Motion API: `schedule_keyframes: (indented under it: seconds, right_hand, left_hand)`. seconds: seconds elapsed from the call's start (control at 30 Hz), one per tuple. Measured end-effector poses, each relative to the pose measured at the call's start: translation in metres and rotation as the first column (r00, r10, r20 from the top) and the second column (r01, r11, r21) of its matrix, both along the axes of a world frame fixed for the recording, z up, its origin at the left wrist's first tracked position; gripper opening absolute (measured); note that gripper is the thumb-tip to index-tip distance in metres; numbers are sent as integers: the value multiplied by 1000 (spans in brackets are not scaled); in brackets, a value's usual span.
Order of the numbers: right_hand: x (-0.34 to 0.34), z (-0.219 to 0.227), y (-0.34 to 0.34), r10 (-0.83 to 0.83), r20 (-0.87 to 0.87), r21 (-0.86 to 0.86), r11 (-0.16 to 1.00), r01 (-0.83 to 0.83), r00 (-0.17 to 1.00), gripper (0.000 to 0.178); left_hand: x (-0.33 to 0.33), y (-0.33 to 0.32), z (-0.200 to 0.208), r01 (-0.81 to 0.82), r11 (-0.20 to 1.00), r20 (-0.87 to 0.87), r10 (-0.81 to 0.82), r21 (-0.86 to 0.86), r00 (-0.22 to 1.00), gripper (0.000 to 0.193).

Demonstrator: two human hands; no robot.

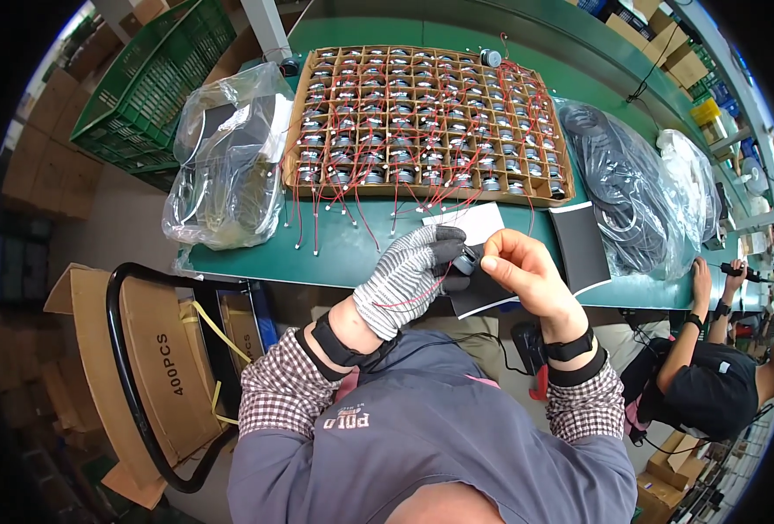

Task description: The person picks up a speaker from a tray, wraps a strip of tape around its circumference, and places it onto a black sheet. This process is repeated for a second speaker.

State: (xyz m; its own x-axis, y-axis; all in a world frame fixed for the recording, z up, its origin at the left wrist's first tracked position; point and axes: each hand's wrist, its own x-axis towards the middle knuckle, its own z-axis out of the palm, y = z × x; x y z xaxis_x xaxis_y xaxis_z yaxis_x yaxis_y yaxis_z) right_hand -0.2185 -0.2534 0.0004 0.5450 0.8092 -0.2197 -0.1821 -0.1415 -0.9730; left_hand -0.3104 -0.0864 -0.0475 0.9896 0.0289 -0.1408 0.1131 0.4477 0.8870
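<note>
My left hand [411, 278], in a striped grey glove with dark fingertips, is closed around a small round speaker [466, 261]. A thin red wire from it trails across the glove. Close beside the speaker, my bare right hand [531, 272] has thumb and forefinger pinched together; whatever lies between them is too small to make out. Beneath the hands are a white sheet [483, 218] and a black sheet [479, 301]. Just beyond stands a divided cardboard box [431, 194] filled with similar speakers, their red wires and white plugs hanging over its near edge.
A clear plastic bag [221, 188] lies left of the box; another bag, holding black rings [618, 179], lies right. More black sheets [582, 249] rest near the table edge. A green crate [142, 105] and chair [134, 402] stand left. A co-worker [710, 375] sits right.
</note>
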Motion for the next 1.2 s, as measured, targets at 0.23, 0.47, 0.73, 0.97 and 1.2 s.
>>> schedule_keyframes:
  seconds: [0.23,0.47,0.73,0.97,1.2]
  right_hand:
    - [-4,-3,4,8,34,-16,1000,-8,999,14]
    - [-5,-9,7,2,40,-25,1000,-1,999,16]
    - [-5,-9,7,-6,-28,-52,999,5,1000,12]
    - [-4,-17,7,2,-44,-29,1000,-3,999,16]
    - [-9,-22,11,-35,264,-69,996,55,964,12]
  left_hand:
    - [-5,-2,-6,-38,988,-5,38,-148,999,23]
    - [-5,-2,-19,-84,987,98,71,136,993,20]
    - [-9,-2,2,-86,949,-117,53,-302,992,24]
    - [-8,-1,-10,-95,973,-88,78,-211,993,24]
    - [-9,-4,-7,-143,946,-135,108,-290,985,26]
